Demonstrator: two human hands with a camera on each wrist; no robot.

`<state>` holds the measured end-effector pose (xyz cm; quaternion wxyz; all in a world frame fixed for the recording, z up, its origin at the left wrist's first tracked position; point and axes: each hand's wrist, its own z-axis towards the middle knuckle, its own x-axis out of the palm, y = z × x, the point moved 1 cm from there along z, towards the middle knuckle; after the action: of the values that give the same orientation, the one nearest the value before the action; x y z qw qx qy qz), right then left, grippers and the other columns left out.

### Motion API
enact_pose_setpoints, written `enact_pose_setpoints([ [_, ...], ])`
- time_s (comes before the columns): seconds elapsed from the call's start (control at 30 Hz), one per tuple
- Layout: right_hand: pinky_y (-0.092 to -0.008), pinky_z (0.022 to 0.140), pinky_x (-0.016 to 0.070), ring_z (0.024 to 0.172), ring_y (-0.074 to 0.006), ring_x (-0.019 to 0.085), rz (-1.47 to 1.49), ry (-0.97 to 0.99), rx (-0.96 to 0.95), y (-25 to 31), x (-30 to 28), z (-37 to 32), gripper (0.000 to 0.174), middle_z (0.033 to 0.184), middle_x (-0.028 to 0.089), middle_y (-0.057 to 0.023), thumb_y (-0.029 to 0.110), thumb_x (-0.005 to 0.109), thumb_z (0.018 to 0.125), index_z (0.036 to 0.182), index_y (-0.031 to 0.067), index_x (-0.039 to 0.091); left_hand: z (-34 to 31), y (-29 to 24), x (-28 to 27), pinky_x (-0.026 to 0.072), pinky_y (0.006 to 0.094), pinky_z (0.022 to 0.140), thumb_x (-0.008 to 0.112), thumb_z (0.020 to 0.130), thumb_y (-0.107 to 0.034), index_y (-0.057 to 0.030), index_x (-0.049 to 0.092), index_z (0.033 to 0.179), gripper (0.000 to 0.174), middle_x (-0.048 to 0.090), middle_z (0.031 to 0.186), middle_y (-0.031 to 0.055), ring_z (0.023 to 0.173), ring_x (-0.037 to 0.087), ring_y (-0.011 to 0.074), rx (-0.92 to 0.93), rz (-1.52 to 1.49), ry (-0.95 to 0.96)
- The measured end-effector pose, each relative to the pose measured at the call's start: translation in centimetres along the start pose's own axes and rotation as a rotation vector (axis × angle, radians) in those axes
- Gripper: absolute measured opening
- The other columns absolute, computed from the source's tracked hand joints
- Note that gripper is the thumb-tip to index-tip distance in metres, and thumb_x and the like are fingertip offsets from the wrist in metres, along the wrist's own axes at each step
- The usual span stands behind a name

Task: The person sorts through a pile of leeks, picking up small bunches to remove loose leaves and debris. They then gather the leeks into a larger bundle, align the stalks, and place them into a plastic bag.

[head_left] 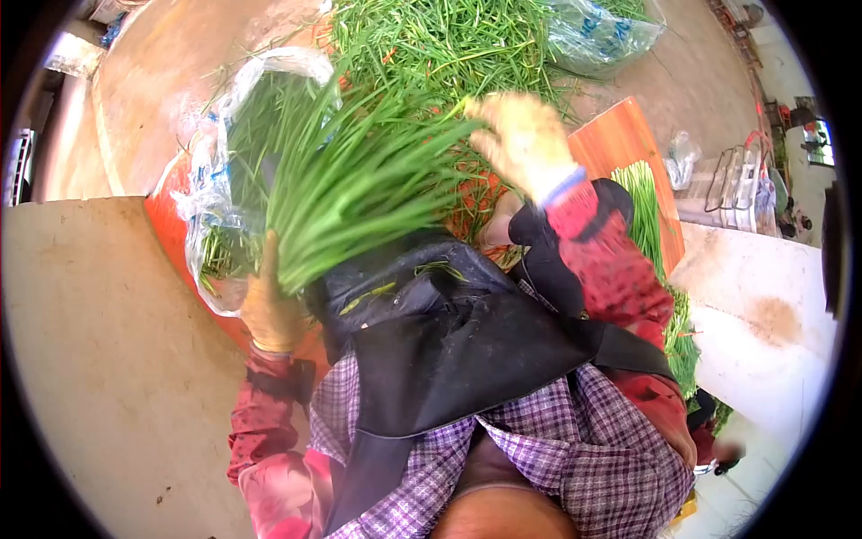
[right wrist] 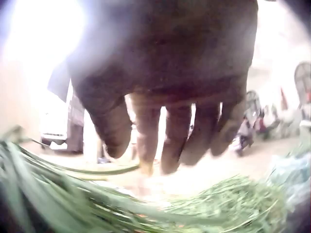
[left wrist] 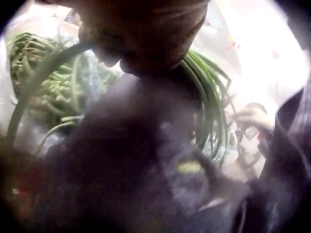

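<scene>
A loose pile of green stalks (head_left: pixel 431 36) lies on the concrete floor (head_left: pixel 144 81). A clear bag (head_left: pixel 602 31) with more stalks in it lies at the pile's far right edge. An orange board (head_left: pixel 615 135) lies to the right of the pile and carries a row of cut stalks (head_left: pixel 642 198) along its length. A pale counter (head_left: pixel 99 341) fills the left side, and a white slab (head_left: pixel 763 305) lies at the right. A metal rack (head_left: pixel 736 180) stands beyond the board.
</scene>
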<state>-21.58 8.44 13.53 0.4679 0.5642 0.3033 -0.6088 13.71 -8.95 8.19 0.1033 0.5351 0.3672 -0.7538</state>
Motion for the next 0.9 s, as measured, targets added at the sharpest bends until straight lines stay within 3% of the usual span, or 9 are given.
enact_pose_setpoints([
  [0.13, -0.0414, 0.084, 0.0501, 0.092, -0.0333, 0.063, 0.487, 0.995, -0.153, 7.8, 1.3, -2.7, 0.039, 0.096, 0.068, -0.0142, 0.042, 0.050, 0.093, 0.107, 0.0094, 0.067, 5.6, -2.7, -0.8, 0.0494, 0.0413, 0.068, 0.064, 0.081, 0.000, -0.0317, 0.043, 0.144, 0.074, 0.067, 0.092, 0.0161, 0.074, 0.064, 0.0329, -0.113, 0.036, 0.044],
  [0.17, -0.0431, 0.076, 0.0501, 0.083, -0.0309, 0.065, 0.657, 0.817, -0.252, 8.5, 6.1, -4.4, 0.042, 0.087, 0.066, -0.0175, 0.042, 0.045, 0.094, 0.094, 0.0046, 0.065, 6.8, -3.7, -0.8, 0.0505, 0.0406, 0.071, 0.065, 0.079, 0.001, -0.0291, 0.043, 0.144, 0.075, 0.068, 0.103, 0.0154, 0.083, 0.065, 0.0341, -0.037, -0.065, 0.009],
  [0.23, -0.0408, 0.074, 0.0501, 0.076, -0.0238, 0.064, 1.010, 1.002, -0.074, 10.3, 11.0, -2.4, 0.038, 0.082, 0.066, -0.0093, 0.040, 0.046, 0.094, 0.092, 0.0069, 0.064, 8.9, -6.7, -0.7, 0.0516, 0.0387, 0.074, 0.064, 0.078, 0.002, -0.0266, 0.042, 0.145, 0.077, 0.066, 0.114, 0.0155, 0.093, 0.065, 0.0346, 0.049, -0.036, -0.002],
  [0.27, -0.0401, 0.071, 0.0499, 0.073, -0.0217, 0.063, 1.286, 0.955, 0.162, 10.9, 12.9, -1.0, 0.036, 0.081, 0.065, -0.0058, 0.041, 0.047, 0.095, 0.093, 0.0088, 0.063, 9.7, -8.2, -0.3, 0.0480, 0.0447, 0.059, 0.067, 0.077, -0.008, -0.0317, 0.040, 0.146, 0.077, 0.060, 0.081, 0.0138, 0.067, 0.061, 0.0358, 0.144, -0.028, -0.093],
  [0.33, -0.0394, 0.069, 0.0498, 0.072, -0.0199, 0.062, 1.762, 0.771, 0.575, 10.6, 14.1, 1.1, 0.034, 0.082, 0.064, -0.0028, 0.041, 0.047, 0.095, 0.095, 0.0102, 0.061, 10.5, -11.5, -0.3, 0.0492, 0.0442, 0.061, 0.066, 0.076, -0.005, -0.0297, 0.037, 0.148, 0.081, 0.060, 0.086, 0.0153, 0.072, 0.063, 0.0366, 0.181, 0.007, -0.057],
  [0.5, -0.0396, 0.073, 0.0499, 0.078, -0.0210, 0.062, 2.190, 0.448, 0.784, 6.1, 10.4, -2.1, 0.037, 0.088, 0.064, -0.0056, 0.042, 0.047, 0.096, 0.103, 0.0077, 0.059, 11.0, -12.2, 2.0, 0.0471, 0.0429, 0.056, 0.062, 0.067, 0.004, -0.0300, 0.029, 0.151, 0.097, 0.053, 0.079, 0.0129, 0.063, 0.058, 0.0341, 0.442, 0.185, -0.023],
  [0.57, -0.0396, 0.074, 0.0500, 0.080, -0.0214, 0.062, 2.235, 0.332, 0.823, 3.8, 7.2, -6.6, 0.039, 0.091, 0.064, -0.0067, 0.043, 0.048, 0.096, 0.106, 0.0067, 0.059, 11.4, -12.1, 2.7, 0.0474, 0.0432, 0.058, 0.064, 0.064, 0.005, -0.0291, 0.030, 0.151, 0.099, 0.052, 0.079, 0.0129, 0.064, 0.058, 0.0336, 0.521, 0.140, -0.032],
  [0.63, -0.0397, 0.076, 0.0500, 0.082, -0.0218, 0.061, 2.246, 0.187, 0.873, 1.1, 3.9, -11.1, 0.041, 0.093, 0.064, -0.0077, 0.044, 0.048, 0.096, 0.109, 0.0057, 0.058, 12.4, -13.0, 4.3, 0.0455, 0.0451, 0.053, 0.068, 0.073, -0.016, -0.0279, 0.031, 0.150, 0.086, 0.053, 0.077, 0.0190, 0.062, 0.058, 0.0366, 0.572, 0.132, 0.021],
  [0.9, -0.0400, 0.082, 0.0502, 0.091, -0.0236, 0.061, 1.724, -0.719, 1.062, -16.3, -15.6, -30.3, 0.051, 0.104, 0.064, -0.0121, 0.046, 0.049, 0.096, 0.121, 0.0017, 0.055, 14.0, -28.3, 8.1, 0.0483, 0.0451, 0.057, 0.071, 0.066, -0.006, -0.0321, 0.033, 0.149, 0.095, 0.053, 0.083, 0.0152, 0.068, 0.059, 0.0374, 0.991, -0.071, 0.042],
])
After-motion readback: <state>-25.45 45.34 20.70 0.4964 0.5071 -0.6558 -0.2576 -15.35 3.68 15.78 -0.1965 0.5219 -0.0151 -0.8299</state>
